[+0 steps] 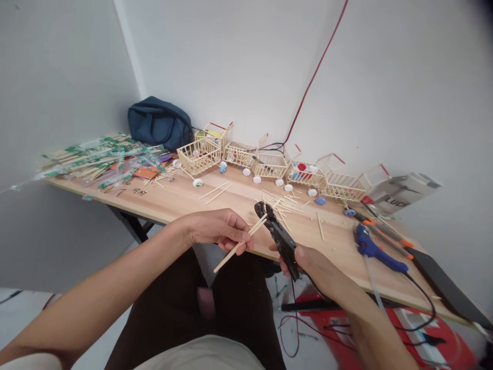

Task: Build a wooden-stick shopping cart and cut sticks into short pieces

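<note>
Between the thumb and fingers of my left hand (223,230) is a pair of wooden chopsticks (235,248), slanting up to the right. My right hand (308,264) is wrapped round the handles of a black cutting plier (283,237). The plier's head meets the upper ends of the chopsticks just past the table's front edge; whether the jaws are closed on them I cannot tell. Behind the plier lie several cut stick pieces (284,204) on the wooden table (181,198).
Small stick-built carts (200,156) with bottle-cap wheels line the back. Wrapped chopsticks (88,159) and a blue bag (159,121) occupy the left. A blue glue gun (377,251), orange-handled tools (396,239), a box (406,194) and a black tray (447,285) sit right.
</note>
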Tool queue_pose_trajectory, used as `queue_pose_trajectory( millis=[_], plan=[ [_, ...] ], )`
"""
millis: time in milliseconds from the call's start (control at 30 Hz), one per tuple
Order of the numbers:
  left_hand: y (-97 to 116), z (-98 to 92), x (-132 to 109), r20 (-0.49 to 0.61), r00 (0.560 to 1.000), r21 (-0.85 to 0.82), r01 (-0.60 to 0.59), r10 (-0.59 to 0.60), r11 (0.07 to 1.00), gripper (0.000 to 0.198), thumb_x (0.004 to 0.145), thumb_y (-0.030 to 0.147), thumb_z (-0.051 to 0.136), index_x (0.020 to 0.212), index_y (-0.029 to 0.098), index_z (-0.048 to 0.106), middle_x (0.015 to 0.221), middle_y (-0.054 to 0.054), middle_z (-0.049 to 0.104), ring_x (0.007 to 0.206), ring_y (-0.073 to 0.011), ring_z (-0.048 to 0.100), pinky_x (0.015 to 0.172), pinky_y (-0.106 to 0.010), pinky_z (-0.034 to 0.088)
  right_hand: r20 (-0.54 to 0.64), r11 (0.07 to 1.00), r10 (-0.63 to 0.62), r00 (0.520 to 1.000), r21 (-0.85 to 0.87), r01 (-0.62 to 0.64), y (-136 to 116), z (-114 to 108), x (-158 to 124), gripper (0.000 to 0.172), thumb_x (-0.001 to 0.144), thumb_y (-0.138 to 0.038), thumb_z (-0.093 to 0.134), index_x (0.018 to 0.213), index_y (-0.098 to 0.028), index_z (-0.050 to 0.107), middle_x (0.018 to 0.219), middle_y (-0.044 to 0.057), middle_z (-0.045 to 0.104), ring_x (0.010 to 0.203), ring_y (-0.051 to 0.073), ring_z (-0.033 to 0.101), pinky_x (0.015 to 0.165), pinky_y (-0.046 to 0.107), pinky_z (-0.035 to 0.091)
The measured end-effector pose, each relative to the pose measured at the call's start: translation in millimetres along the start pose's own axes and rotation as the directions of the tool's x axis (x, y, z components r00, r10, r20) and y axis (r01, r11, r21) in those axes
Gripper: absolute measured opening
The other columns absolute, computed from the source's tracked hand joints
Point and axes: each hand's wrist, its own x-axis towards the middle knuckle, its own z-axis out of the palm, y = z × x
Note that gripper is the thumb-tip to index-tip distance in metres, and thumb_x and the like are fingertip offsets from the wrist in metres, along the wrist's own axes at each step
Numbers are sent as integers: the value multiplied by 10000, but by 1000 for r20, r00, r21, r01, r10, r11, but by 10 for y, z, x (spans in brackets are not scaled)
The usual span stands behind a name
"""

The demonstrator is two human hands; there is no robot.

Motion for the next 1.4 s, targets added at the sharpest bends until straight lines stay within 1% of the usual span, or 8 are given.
queue_pose_trajectory(
  millis=[133, 233, 533, 733, 900, 1100, 1300, 1400],
  plan=[
    [0, -28, -3, 7, 1000, -10, 23, -23, 1000, 296, 745, 398, 766, 792, 106, 748, 613, -37, 600, 471, -56, 374, 457, -224, 183, 31, 1000, -9, 999, -22, 10, 12, -21, -2, 696, 929, -688, 263, 1109, -152, 669, 759, 54, 624, 723, 186, 563, 687, 294, 415],
    [-1, -52, -3, 34, 999, -18, 23, -22, 1000, 288, 747, 394, 764, 790, 109, 749, 604, -38, 598, 471, -63, 362, 455, -232, 180, 28, 1000, -3, 1000, -15, 4, -4, -10, -6, 710, 926, -695, 264, 1150, -142, 650, 734, 44, 600, 699, 178, 549, 644, 284, 398],
    [-32, -142, 40, 95, 995, -15, 40, -38, 999, 286, 750, 349, 761, 810, 72, 729, 601, -42, 604, 469, -51, 374, 447, -201, 204, 44, 1000, 13, 999, 10, -14, -3, -3, -10, 721, 905, -716, 312, 1124, -111, 637, 707, 30, 553, 641, 152, 518, 592, 266, 383],
    [-35, -148, 51, 91, 995, -18, 51, -50, 999, 269, 776, 317, 743, 824, 53, 719, 606, -42, 599, 473, -44, 388, 450, -189, 218, 7, 999, 31, 999, 36, -32, 8, 41, -8, 687, 908, -703, 333, 1078, -107, 630, 674, 12, 520, 607, 133, 489, 573, 258, 364],
    [-23, -142, 58, 75, 995, -24, 62, -60, 998, 281, 760, 317, 758, 819, 46, 708, 611, -42, 600, 466, -40, 385, 443, -187, 215, -32, 997, 65, 997, 35, -64, 44, 61, -4, 623, 897, -698, 372, 950, -131, 625, 644, 0, 506, 558, 117, 471, 536, 245, 357],
    [-6, -197, 96, 43, 996, -13, 84, -84, 996, 292, 741, 325, 770, 814, 50, 707, 610, -43, 604, 479, -46, 381, 445, -192, 185, -95, 994, 68, 993, -84, -76, 55, 42, 57, 543, 907, -658, 405, 813, -160, 602, 601, -4, 532, 537, 116, 490, 522, 231, 364],
    [-37, -398, 250, -39, 996, 13, 76, -75, 997, 297, 705, 314, 788, 793, 44, 698, 589, -28, 584, 460, -35, 356, 449, -196, 165, -125, 972, 82, 989, -207, -106, 62, 31, 315, 604, 919, -681, 323, 669, -179, 547, 584, 4, 559, 542, 123, 509, 539, 233, 369],
    [-77, -503, 318, -61, 995, 28, 77, -76, 997, 310, 685, 315, 795, 785, 40, 693, 584, -27, 575, 458, -37, 352, 443, -196, 159, -125, 952, 82, 989, -285, -115, 63, 26, 436, 629, 920, -694, 291, 652, -183, 541, 564, 6, 565, 542, 129, 517, 553, 239, 373]
  ],
)
